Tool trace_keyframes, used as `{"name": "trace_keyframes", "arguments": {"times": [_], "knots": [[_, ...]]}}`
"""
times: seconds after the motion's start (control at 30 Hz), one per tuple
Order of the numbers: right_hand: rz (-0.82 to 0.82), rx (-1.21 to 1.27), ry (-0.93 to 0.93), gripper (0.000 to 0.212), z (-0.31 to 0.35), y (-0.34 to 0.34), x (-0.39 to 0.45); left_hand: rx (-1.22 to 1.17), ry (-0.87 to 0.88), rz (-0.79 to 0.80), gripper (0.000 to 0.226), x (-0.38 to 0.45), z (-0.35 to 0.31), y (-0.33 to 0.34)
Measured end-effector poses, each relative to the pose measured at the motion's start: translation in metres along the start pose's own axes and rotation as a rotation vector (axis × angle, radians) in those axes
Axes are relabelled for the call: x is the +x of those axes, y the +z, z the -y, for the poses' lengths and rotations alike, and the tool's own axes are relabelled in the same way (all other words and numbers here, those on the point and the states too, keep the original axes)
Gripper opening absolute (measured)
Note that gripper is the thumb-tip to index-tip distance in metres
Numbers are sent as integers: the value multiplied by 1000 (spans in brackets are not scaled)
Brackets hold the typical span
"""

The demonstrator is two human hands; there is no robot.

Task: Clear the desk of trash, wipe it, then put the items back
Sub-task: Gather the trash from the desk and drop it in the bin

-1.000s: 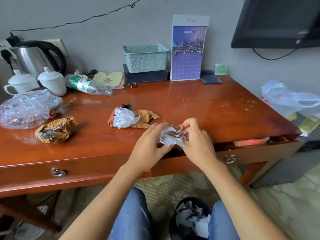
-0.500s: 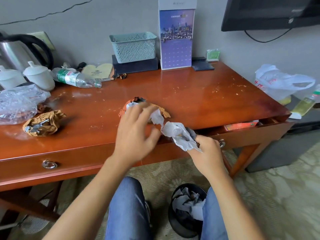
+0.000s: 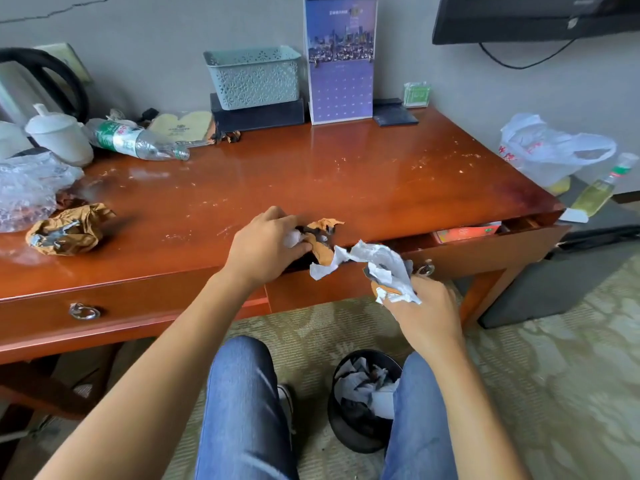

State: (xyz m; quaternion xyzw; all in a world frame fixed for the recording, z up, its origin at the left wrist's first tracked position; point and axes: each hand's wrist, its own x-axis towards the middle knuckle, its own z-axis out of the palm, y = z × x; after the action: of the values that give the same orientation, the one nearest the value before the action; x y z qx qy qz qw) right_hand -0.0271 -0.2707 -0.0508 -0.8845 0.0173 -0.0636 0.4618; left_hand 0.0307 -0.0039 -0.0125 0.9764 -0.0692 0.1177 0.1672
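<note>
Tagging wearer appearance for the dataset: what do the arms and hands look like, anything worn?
Both forearms are bare up to the frame edge, no sleeves in view. The left hand and right hand carry no gloves, and no rings, watch or wristband are visible. Blue jeans cover the legs below.

Grey plaster wall (image 3: 156,26), hairline crack at upper left. Reddish wooden tabletop (image 3: 346,174) set against it — right drawer (image 3: 467,251) ajar. Patterned green carpet (image 3: 554,393). Wall-mounted dark screen (image 3: 533,15), cable hanging.
</note>
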Motion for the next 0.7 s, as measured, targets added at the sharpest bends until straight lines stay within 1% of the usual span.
{"name": "trace_keyframes", "arguments": {"times": [0.07,0.13,0.2,0.23,0.3,0.33,0.37,0.4,0.43,0.47,0.53,0.57,0.63,0.7], "knots": [[32,32,18,8,-1,-5,-9,-64,4,-33,30,-18,-16,1],[48,83,49,41,-4,-8,-17,-174,45,-33,29,-40,-35,5],[136,184,93,72,-11,-11,-26,-312,76,21,32,-62,-52,17],[189,224,94,84,-14,-12,-30,-363,88,49,35,-71,-60,25],[277,205,64,100,-27,-11,-36,-422,116,101,46,-84,-68,48],[314,145,24,101,-34,-10,-39,-449,118,147,54,-89,-71,59],[350,104,-3,93,-36,-8,-42,-490,105,216,59,-92,-74,69],[381,48,-5,71,-45,-5,-44,-554,88,297,63,-95,-76,79],[400,39,21,46,-50,-2,-47,-632,73,383,69,-97,-76,91],[407,1,63,37,-60,2,-49,-698,56,460,76,-99,-76,103],[376,-22,121,35,-81,9,-48,-751,19,572,87,-99,-73,129],[361,-16,149,37,-92,12,-47,-773,1,622,86,-99,-72,140],[327,8,217,43,-114,18,-42,-788,-59,715,73,-95,-69,161],[291,-13,256,38,-135,25,-34,-693,-99,770,55,-88,-64,183]]}}
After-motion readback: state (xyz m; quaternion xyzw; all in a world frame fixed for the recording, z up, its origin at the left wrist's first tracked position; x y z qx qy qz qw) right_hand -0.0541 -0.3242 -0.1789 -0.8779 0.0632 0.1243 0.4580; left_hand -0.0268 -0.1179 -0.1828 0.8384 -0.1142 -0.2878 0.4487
